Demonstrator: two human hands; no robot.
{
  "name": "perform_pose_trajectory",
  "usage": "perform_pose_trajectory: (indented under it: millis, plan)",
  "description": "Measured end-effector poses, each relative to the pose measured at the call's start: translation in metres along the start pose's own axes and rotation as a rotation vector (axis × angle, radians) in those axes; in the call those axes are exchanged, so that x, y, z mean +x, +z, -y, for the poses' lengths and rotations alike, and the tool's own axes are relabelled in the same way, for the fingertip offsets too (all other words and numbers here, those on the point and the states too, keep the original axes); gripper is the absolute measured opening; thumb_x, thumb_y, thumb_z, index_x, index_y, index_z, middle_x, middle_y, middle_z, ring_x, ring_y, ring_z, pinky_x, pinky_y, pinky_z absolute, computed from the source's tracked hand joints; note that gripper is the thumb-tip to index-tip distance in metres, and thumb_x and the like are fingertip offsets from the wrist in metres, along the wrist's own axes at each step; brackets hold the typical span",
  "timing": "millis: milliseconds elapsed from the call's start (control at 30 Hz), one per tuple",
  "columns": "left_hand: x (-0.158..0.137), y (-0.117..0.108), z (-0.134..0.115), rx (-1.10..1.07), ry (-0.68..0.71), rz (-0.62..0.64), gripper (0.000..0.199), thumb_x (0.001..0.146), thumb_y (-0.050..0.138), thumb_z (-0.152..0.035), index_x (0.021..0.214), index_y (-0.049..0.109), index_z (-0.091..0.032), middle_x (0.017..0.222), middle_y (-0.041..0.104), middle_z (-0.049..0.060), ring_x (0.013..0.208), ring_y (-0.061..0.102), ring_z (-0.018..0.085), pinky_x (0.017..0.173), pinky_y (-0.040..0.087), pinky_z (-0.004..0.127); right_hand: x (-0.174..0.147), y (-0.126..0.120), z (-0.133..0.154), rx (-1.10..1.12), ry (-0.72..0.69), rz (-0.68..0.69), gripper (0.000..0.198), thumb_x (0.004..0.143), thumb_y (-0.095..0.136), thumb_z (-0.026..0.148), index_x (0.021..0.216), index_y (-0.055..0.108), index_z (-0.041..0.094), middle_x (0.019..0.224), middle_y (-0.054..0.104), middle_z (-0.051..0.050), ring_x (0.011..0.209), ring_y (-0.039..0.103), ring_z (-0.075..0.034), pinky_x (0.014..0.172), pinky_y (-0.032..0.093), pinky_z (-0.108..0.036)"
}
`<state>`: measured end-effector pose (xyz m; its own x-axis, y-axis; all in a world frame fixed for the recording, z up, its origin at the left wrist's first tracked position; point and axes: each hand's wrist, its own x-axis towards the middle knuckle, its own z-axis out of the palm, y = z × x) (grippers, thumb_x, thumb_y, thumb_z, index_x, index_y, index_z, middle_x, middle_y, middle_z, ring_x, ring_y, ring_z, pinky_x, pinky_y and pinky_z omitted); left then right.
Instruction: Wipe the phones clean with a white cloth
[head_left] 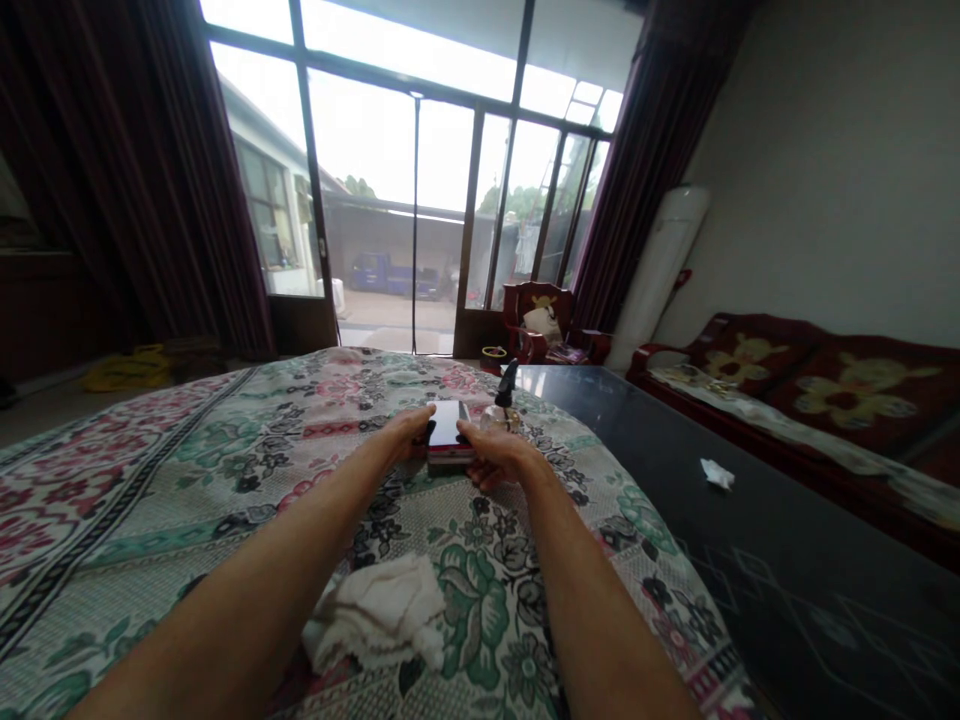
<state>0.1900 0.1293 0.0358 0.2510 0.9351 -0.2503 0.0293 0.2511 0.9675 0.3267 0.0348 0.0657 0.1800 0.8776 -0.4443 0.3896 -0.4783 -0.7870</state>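
Both my hands reach to the middle of the cloth-covered table and grip a small flat rectangular box-like object [447,424]. Its top is pale and shiny, with a thin red edge on the near side and a darker layer below. My left hand [409,432] closes on its left side, thumb along the top edge. On the right side, my right hand [496,452] holds it with the thumb on top and the fingers lower down. Just beyond the right hand stands a clear container with a black upright top [506,385], partly hidden. Nearer to me, a crumpled white cloth [382,610] lies between my forearms.
A floral tablecloth [300,465] covers the table. To the right is a dark glossy table [750,560] with a crumpled white tissue [718,474]. Beyond are a wooden sofa [817,385], an armchair [544,325] and glass doors [375,250].
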Motion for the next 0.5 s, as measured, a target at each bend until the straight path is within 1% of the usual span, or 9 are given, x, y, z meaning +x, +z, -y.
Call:
perform_pose_trajectory:
  millis: [100,200,333,500]
  plan:
    - [0.003,-0.002,-0.001,0.024,-0.05,-0.022,0.031,0.082,0.064,-0.049,0.083,0.059,-0.018,0.055,0.055,-0.002,0.045,0.054,0.015,0.046,0.047,0.025,0.002,0.004,0.0,0.052,-0.011,0.046,0.06,0.093,0.033,0.069,0.093,0.057,0.014,0.06,0.057,-0.002,0.049,0.057,-0.013,0.045,0.051,-0.024]
    - [0.005,-0.002,-0.002,0.042,-0.079,-0.031,0.027,0.086,0.059,-0.044,0.081,0.059,-0.018,0.053,0.056,-0.002,0.041,0.052,0.014,0.044,0.046,0.024,0.002,0.007,0.0,0.086,-0.023,0.058,0.064,0.09,0.031,0.073,0.093,0.056,0.014,0.059,0.058,-0.002,0.046,0.057,-0.013,0.042,0.05,-0.022]
    - [0.002,0.001,-0.003,0.058,-0.079,-0.009,0.023,0.086,0.06,-0.038,0.076,0.059,-0.017,0.052,0.057,-0.001,0.039,0.052,0.014,0.041,0.043,0.023,0.002,0.008,-0.001,0.105,-0.015,0.081,0.062,0.092,0.031,0.07,0.093,0.056,0.014,0.057,0.057,-0.001,0.044,0.056,-0.011,0.041,0.05,-0.021]
    - [-0.006,0.002,-0.005,0.044,-0.061,0.027,0.019,0.083,0.062,-0.033,0.076,0.061,-0.016,0.052,0.059,-0.001,0.042,0.055,0.014,0.043,0.046,0.024,0.002,0.009,-0.001,0.087,-0.022,0.1,0.058,0.094,0.033,0.066,0.091,0.057,0.014,0.056,0.057,-0.001,0.044,0.055,-0.011,0.042,0.049,-0.02]
